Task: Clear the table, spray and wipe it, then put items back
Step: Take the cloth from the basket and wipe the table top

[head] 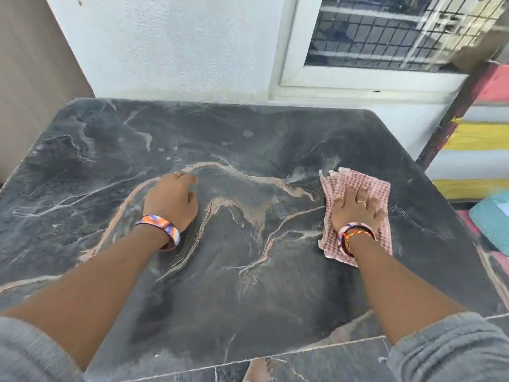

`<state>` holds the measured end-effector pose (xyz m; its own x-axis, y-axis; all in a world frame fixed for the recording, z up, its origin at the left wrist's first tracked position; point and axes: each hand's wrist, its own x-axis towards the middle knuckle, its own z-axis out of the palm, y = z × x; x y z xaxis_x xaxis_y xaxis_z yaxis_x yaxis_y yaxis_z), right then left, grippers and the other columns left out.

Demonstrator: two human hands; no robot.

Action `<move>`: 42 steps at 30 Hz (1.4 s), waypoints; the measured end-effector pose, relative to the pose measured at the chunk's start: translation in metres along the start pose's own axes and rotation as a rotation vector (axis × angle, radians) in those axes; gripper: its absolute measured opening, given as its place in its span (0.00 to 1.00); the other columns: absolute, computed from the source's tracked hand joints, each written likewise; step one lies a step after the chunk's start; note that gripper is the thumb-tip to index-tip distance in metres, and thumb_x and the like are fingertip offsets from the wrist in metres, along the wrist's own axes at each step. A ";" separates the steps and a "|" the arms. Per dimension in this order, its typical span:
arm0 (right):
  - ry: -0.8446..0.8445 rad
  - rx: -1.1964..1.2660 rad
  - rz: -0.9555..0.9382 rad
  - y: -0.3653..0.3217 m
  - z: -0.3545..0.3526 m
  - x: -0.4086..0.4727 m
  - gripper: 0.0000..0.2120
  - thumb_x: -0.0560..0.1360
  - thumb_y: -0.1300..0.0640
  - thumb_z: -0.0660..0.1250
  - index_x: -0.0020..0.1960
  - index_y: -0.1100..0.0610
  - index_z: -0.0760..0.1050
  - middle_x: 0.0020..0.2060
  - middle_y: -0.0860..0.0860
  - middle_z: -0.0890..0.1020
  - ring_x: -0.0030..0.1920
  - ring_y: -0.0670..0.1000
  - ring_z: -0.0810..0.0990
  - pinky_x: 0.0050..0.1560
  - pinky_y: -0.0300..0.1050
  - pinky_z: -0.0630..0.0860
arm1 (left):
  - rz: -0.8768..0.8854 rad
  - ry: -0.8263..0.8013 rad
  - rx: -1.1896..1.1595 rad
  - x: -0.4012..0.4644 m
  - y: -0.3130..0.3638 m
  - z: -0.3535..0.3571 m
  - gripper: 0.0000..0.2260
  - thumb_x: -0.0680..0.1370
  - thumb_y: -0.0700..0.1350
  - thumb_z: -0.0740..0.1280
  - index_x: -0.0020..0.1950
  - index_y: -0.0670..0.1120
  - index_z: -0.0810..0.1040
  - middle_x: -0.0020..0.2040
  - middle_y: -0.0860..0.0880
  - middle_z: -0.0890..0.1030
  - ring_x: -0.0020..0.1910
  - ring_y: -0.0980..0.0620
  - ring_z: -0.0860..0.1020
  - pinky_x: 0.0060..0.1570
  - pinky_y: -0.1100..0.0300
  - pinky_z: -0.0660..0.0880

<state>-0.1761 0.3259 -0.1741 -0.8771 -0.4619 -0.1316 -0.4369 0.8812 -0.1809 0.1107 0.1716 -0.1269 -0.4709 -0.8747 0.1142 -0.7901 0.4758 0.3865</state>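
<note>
Plainly the wiping step is in hand; the dark, pink-veined marble worktop carries no loose items, so the clearing looks done, and pale droplet marks near its far side suggest spray has been laid, though that is a judgement. The right hand lies flat, fingers straight and spread, pressing the pink-and-white checked cloth onto the stone near the right edge; the cloth is folded, its far corner sticking out beyond the fingertips. The left hand rests on the bare surface left of centre, well apart from the cloth, fingers loosely extended and holding nothing, seemingly as a brace; each wrist wears a multicoloured bangle. Behind stand a white wall and a grilled window; striped fabric and a teal cloth lie off to the right. Next the cloth needs sweeping leftward under steady flat pressure, the left hand lifting clear so the centre and near edge are covered; the items to return are not visible.
</note>
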 end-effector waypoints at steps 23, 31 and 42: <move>-0.084 -0.051 -0.493 -0.066 0.003 0.119 0.27 0.79 0.43 0.46 0.76 0.45 0.46 0.77 0.49 0.48 0.77 0.55 0.44 0.73 0.59 0.39 | 0.016 -0.005 0.071 0.120 0.085 0.037 0.16 0.75 0.36 0.60 0.61 0.42 0.75 0.63 0.42 0.76 0.61 0.40 0.73 0.56 0.50 0.72; 0.029 -0.115 -0.172 -0.040 -0.020 0.228 0.29 0.76 0.39 0.48 0.76 0.44 0.48 0.77 0.54 0.52 0.74 0.63 0.51 0.70 0.64 0.50 | 0.043 -0.051 0.067 0.206 0.126 0.076 0.18 0.74 0.40 0.62 0.65 0.43 0.72 0.70 0.42 0.67 0.66 0.41 0.69 0.62 0.50 0.69; 0.060 -0.098 -0.119 -0.093 -0.022 0.335 0.28 0.78 0.43 0.48 0.76 0.49 0.51 0.77 0.50 0.48 0.77 0.56 0.46 0.72 0.64 0.41 | -0.006 -0.010 0.054 0.283 0.096 0.097 0.17 0.74 0.41 0.63 0.63 0.43 0.73 0.66 0.43 0.69 0.62 0.39 0.70 0.58 0.49 0.71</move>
<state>-0.4341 0.0915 -0.1800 -0.8271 -0.5592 -0.0564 -0.5531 0.8277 -0.0952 -0.1364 -0.0217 -0.1462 -0.4696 -0.8769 0.1025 -0.8130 0.4747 0.3371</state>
